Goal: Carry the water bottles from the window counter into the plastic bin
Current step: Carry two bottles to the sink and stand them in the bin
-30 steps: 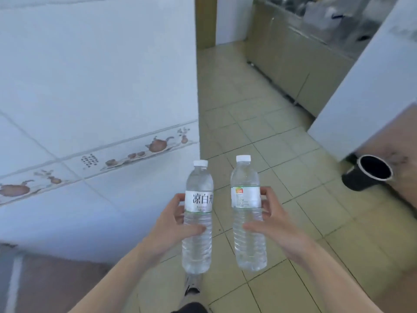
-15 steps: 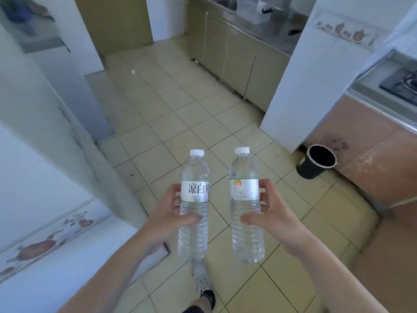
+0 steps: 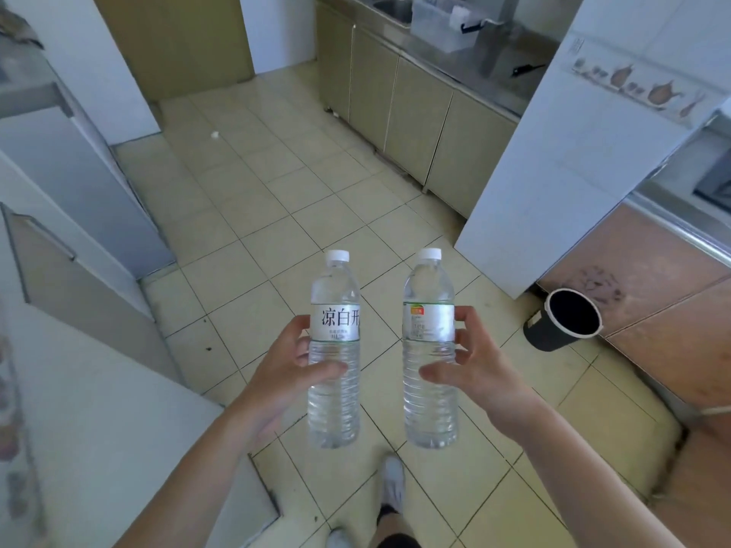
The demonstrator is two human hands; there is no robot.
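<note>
Two clear water bottles with white caps stand upright in front of me above the tiled floor. My left hand (image 3: 279, 379) grips the left bottle (image 3: 334, 350), whose white label carries large characters. My right hand (image 3: 472, 367) grips the right bottle (image 3: 428, 350), its label showing a small orange and green mark. The bottles are a short gap apart. A clear plastic bin (image 3: 441, 23) sits on the steel counter at the far end of the kitchen.
Beige cabinets (image 3: 415, 108) line the right side under the steel counter. A white tiled pillar (image 3: 553, 172) juts out at the right, with a black waste bin (image 3: 561, 320) at its foot. A white tiled wall (image 3: 79, 409) and cabinet stand at the left. Tiled floor (image 3: 277, 215) stretches ahead.
The view has swung from the white wall toward the kitchen aisle as I walk. Both bottles stay upright in my hands, held the same way.
</note>
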